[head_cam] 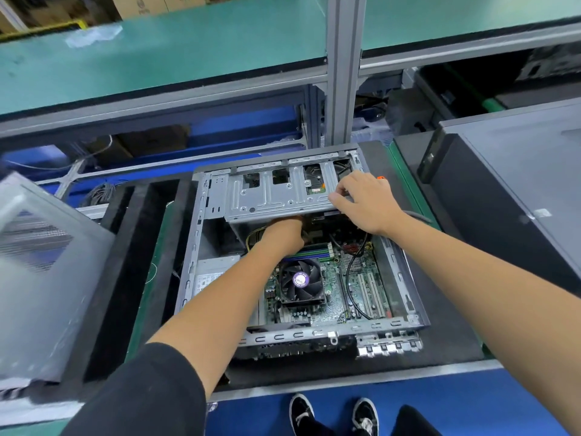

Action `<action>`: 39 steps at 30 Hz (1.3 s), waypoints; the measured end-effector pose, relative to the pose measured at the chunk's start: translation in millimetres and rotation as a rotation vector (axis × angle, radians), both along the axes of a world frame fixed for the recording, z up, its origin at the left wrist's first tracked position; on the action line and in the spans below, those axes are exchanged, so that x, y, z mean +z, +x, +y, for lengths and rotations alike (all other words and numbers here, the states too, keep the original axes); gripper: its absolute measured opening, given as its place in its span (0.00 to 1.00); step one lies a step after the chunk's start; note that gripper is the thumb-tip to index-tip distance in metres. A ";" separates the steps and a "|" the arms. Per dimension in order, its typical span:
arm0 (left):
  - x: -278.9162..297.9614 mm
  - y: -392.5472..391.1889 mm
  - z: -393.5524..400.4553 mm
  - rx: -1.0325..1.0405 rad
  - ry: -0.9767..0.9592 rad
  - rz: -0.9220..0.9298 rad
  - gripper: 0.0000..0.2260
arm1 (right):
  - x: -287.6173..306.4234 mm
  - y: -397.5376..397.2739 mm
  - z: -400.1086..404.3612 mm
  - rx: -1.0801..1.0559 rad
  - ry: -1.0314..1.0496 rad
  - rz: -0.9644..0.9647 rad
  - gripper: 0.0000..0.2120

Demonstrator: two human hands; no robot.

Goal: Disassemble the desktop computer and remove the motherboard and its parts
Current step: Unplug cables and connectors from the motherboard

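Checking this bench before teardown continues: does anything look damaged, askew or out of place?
Nothing stands out. The open computer case lies flat and square on the black mat, and its CPU fan sits seated on the motherboard.

No text, brand or number can be read with confidence. The round purple sticker (301,280) on the hub of the black CPU cooler fan (301,283) carries print too small to resolve. The white label (206,283) on the grey metal power supply unit (211,273) bears fine print and marks, also illegible. The brown cardboard boxes (147,4) at the top edge show faint dark logos, not legible.
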State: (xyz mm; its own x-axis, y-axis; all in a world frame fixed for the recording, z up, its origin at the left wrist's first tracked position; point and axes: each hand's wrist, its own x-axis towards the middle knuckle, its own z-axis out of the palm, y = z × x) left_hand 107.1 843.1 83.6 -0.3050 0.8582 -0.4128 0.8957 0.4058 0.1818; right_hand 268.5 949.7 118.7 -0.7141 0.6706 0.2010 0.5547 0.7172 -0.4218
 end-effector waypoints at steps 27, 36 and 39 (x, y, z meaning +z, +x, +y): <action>64.8 -52.7 -85.9 -0.162 0.235 -0.237 0.04 | 13.1 0.4 -15.1 0.000 0.077 -0.153 0.14; 86.3 -31.9 -78.8 0.058 0.557 -0.553 0.10 | 10.9 2.4 -17.4 0.022 0.086 -0.158 0.16; 86.8 -33.2 -75.5 0.160 0.696 -0.542 0.12 | 10.3 3.4 -17.1 0.023 0.082 -0.154 0.16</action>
State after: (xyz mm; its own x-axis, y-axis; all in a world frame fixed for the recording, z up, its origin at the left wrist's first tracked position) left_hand 73.9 767.6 170.4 -0.3571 0.9319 0.0634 0.5573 0.1581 0.8151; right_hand 272.0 932.6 129.0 -0.7556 0.6396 0.1412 0.5915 0.7589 -0.2723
